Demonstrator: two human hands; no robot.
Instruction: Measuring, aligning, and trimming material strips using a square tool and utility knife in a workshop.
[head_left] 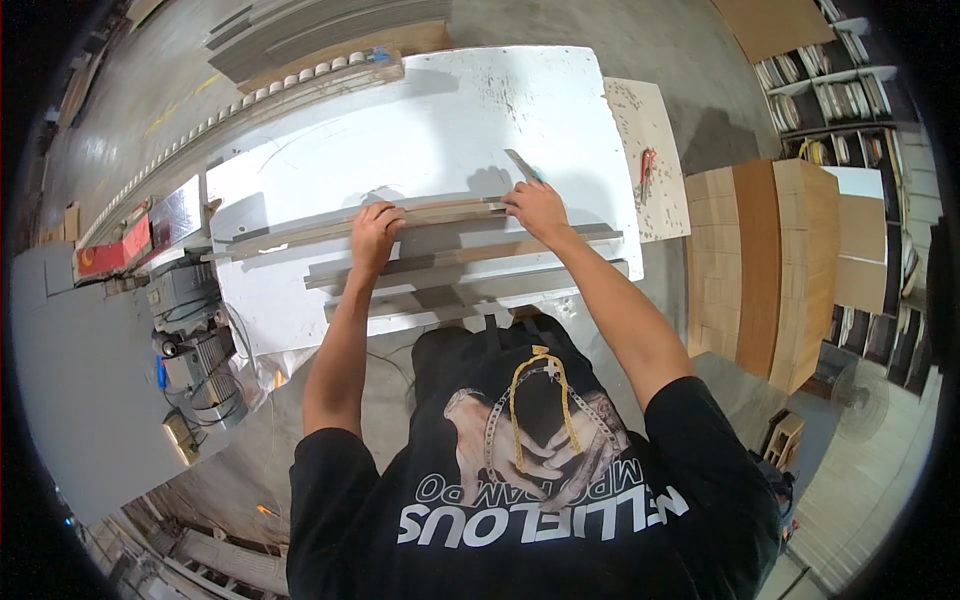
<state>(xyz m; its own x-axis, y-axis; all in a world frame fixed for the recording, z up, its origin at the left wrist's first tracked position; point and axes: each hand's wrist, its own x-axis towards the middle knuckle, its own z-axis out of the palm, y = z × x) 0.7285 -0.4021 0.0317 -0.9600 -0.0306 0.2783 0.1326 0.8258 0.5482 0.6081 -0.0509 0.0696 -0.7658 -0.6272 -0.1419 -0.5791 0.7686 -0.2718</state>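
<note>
Head view. Far strip (455, 211), long and narrow, lies a little above centre frame on the white table (565, 100), running from centre toward the left. Whether it is one piece or two laid together: cannot tell. Left hand (376, 236) is mostly closed, fingers curled over the strip partway along; the underside of the grip is hidden. Right hand (537, 211) is nearly closed, thumb and fingers pinching the strip's right end.

Risks (judged). A flat-bladed tool (520, 164) lies just beyond the right fingers; reaching forward without looking could nick them or knock it aside. The strip's left end runs well past the left hand to the table edge, so a twist could swing it off or let it sag. Middle strip (470, 254) and near strip (470, 291) lie below, toward the body; a dropped end or dragging forearm could shift them, the near strip perhaps over the near edge.
</note>
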